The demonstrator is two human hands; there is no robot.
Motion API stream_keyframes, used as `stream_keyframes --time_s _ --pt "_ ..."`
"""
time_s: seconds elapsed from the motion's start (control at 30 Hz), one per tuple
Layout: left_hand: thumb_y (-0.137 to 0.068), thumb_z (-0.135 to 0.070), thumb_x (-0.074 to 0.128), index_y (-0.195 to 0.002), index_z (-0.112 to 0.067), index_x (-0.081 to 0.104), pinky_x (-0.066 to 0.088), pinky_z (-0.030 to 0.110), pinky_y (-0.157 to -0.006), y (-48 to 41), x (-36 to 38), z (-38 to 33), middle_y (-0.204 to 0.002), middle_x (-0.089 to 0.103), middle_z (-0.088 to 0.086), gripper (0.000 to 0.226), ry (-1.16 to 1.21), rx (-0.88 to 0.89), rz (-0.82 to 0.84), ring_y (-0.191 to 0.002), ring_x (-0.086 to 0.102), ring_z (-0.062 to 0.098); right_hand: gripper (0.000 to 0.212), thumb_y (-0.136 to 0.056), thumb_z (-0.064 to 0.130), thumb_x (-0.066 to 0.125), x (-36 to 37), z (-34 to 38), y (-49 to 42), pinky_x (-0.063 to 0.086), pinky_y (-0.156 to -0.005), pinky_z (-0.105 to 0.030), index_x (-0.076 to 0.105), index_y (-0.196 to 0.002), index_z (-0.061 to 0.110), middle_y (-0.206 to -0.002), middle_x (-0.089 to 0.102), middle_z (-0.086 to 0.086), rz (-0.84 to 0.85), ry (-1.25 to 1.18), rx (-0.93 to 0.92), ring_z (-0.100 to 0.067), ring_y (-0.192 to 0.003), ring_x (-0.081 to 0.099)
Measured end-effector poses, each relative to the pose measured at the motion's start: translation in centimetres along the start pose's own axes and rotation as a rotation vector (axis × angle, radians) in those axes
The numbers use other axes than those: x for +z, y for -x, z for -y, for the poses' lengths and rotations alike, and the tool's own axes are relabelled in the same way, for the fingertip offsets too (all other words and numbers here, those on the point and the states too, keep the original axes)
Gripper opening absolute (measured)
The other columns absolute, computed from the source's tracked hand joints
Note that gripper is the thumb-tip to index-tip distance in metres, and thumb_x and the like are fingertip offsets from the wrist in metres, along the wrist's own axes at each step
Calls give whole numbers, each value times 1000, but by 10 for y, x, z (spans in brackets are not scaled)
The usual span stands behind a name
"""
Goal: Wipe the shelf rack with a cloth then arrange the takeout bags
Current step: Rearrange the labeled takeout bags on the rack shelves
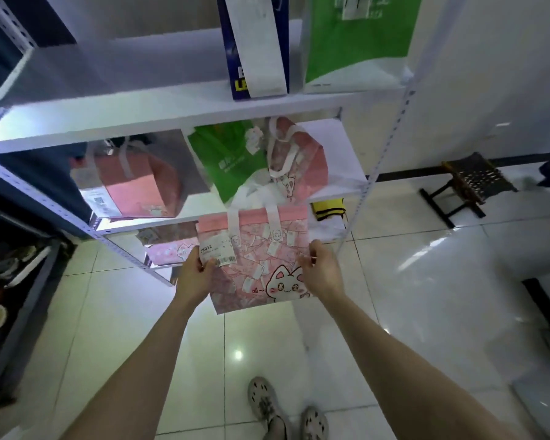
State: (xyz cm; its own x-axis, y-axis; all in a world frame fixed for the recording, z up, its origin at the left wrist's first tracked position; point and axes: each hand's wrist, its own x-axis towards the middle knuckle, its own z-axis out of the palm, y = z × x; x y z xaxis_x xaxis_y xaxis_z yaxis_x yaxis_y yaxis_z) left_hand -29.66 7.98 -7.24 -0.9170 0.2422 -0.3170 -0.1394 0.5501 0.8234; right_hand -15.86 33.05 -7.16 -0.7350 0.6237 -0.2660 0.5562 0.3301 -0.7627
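The pink cat bag (261,265) is held up flat in front of the shelf rack (172,112), level with its lower shelves. Its left edge is pinched at the white label (218,254) by the left hand (197,274). Its right edge is gripped by the right hand (323,269). Behind it, a green bag (229,160) is seen on the middle shelf.

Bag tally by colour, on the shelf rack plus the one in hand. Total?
Pink fabric takeout bags: 4
Green fabric takeout bags: 2
Navy-blue bag with white slip: 1
Yellow black-trimmed bag, partly hidden: 1
Total: 8
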Motion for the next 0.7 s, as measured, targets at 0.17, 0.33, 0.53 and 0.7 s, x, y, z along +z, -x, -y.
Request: stream_keyframes --time_s 0.17,0.33,0.53,0.7 --pt "-108 -14 60 -142 -19 60 55 53 -105 -33 54 37 -132 73 6 35 -88 -76 81 -120 69 34 6 -103 19 59 11 -57 -19 64 -76 -51 60 -100 23 -99 76 2 35 -14 106 -26 -89 74" --pt "-110 -18 58 -149 -21 56 55 50 -104 -61 106 60 -137 71 7 38 -158 -115 96 -122 68 35 4 -105 18 56 21 -107 -57 64 -70 -52 59 -102 18 -95 75 -2 81 12 193 -27 -83 75" --pt "-110 -17 56 -139 -16 60 55 44 -94 -91 162 92 -132 73 8 29 -199 -203 38 -116 69 36 9 -103 22 57 34 -156 -108 61 -69 -53 55 -94 18 -86 72 -5 122 35 219 -34 -79 72" --pt "-111 -20 55 -141 -15 58 55 46 -98 -128 206 120 -138 71 10 30 -220 -218 46 -122 67 39 7 -102 21 56 53 -197 -158 63 -70 -53 56 -95 21 -88 73 -4 117 39 211 -34 -80 73"
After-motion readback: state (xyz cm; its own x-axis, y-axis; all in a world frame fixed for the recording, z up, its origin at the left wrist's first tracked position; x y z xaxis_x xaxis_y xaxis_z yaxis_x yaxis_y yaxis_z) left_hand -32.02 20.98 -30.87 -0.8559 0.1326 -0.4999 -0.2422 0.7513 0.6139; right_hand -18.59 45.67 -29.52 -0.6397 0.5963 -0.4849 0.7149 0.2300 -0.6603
